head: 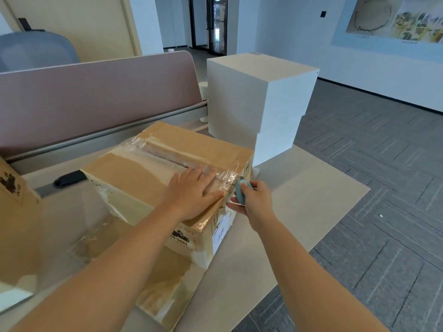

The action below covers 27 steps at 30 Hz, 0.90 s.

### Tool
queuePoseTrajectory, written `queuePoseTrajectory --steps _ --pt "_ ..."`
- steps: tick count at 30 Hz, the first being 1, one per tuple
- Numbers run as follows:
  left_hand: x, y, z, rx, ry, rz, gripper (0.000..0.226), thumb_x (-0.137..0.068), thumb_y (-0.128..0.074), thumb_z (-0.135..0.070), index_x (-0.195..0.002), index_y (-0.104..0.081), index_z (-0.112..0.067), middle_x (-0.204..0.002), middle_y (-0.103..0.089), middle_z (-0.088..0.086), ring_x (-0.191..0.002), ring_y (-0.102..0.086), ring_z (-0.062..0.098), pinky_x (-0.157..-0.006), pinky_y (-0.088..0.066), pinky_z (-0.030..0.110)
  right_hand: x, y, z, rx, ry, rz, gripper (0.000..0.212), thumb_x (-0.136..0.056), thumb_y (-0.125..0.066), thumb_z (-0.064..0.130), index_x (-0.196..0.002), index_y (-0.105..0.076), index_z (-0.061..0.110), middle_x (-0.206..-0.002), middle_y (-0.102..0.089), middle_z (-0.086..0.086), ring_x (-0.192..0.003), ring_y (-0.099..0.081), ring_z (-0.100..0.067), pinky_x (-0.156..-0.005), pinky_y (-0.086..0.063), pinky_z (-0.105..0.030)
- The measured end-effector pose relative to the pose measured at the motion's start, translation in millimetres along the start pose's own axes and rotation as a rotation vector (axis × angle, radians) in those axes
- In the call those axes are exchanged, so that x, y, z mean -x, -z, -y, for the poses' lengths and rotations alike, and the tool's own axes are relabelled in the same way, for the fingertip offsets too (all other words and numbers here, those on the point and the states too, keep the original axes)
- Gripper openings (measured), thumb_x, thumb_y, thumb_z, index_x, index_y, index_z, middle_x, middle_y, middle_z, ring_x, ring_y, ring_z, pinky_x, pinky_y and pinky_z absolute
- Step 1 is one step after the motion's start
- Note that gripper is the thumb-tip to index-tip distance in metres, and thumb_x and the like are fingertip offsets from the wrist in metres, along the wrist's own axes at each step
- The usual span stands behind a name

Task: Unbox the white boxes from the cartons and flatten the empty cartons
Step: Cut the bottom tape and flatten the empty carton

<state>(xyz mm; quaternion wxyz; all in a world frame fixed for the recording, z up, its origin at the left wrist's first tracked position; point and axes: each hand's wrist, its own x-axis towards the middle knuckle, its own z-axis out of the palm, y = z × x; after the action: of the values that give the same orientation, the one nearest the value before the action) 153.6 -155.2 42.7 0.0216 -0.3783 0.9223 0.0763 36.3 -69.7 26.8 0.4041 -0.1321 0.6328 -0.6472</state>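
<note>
Two white boxes [259, 101] stand unboxed at the table's far edge; left hand [191, 195] presses flat on the taped carton [153, 173], right hand [254, 202] grips a cutter [242, 190]; flattening remains.

The brown corrugated cardboard carton [153, 164] looks matt, its top seam covered in glossy, crinkled clear plastic tape [215, 174]. The stacked white boxes [261, 92] near the desk's far edge are smooth matt card. The small teal plastic cutter [242, 191] looks smooth and slightly shiny.

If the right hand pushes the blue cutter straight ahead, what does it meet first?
The right hand would drive the blue cutter first into the clear tape at the carton edge, though depth is unclear.
</note>
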Motion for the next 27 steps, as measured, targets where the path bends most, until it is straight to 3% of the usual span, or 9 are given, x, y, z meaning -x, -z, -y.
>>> queuePoseTrajectory --steps 9,13,17,22,27 --pt "1.3 1.0 -2.6 -0.022 0.015 0.040 0.059 -0.093 -0.023 -0.059 -0.147 -0.006 -0.042 -0.158 -0.002 0.000 -0.145 0.000 0.021 -0.117 -0.003 0.043 -0.9 3.7 1.7 0.072 0.045 0.038 0.004 -0.096 -0.043 0.006 -0.097 -0.046 0.007 -0.084 -0.044 -0.004 -0.061 -0.053 -0.017 -0.070 -0.056 -0.038" --pt "0.7 1.2 -3.2 -0.028 0.021 0.046 0.057 -0.094 -0.021 -0.058 -0.146 -0.006 -0.042 -0.158 -0.002 0.000 -0.145 0.000 0.022 -0.117 -0.002 0.043 -4.4 6.3 5.5 0.202 0.081 0.047 0.012 -0.096 -0.043 0.005 -0.086 -0.046 0.011 -0.080 -0.045 -0.004 -0.057 -0.053 -0.019 -0.061 -0.056 -0.030" --pt "0.2 1.0 -4.3 -0.032 0.027 0.053 0.056 -0.094 -0.020 -0.057 -0.146 -0.006 -0.042 -0.158 -0.002 0.000 -0.145 0.000 0.022 -0.117 -0.002 0.043 -8.5 10.3 8.2 0.320 0.133 0.092 0.005 -0.095 -0.043 0.005 -0.092 -0.047 0.007 -0.083 -0.044 -0.003 -0.055 -0.054 -0.018 -0.057 -0.057 -0.027" --pt "-0.5 -0.6 -4.2 -0.028 0.029 0.042 0.056 -0.094 -0.020 -0.058 -0.146 -0.008 -0.043 -0.158 -0.002 0.000 -0.145 0.000 0.022 -0.117 -0.003 0.043 -8.6 12.8 12.1 0.405 0.175 0.120 0.012 -0.092 -0.041 0.000 -0.084 -0.045 0.008 -0.080 -0.041 -0.004 -0.055 -0.050 -0.018 -0.050 -0.056 -0.024" --pt "-1.4 -1.8 -3.4 -0.021 0.032 0.043 0.056 -0.094 -0.020 -0.058 -0.146 -0.008 -0.042 -0.158 -0.004 0.000 -0.145 -0.001 0.022 -0.117 -0.003 0.044 -6.7 12.0 11.3 0.454 0.197 0.096 0.011 -0.090 -0.040 -0.002 -0.089 -0.047 0.006 -0.084 -0.047 -0.009 -0.054 -0.049 -0.018 -0.044 -0.052 -0.018"
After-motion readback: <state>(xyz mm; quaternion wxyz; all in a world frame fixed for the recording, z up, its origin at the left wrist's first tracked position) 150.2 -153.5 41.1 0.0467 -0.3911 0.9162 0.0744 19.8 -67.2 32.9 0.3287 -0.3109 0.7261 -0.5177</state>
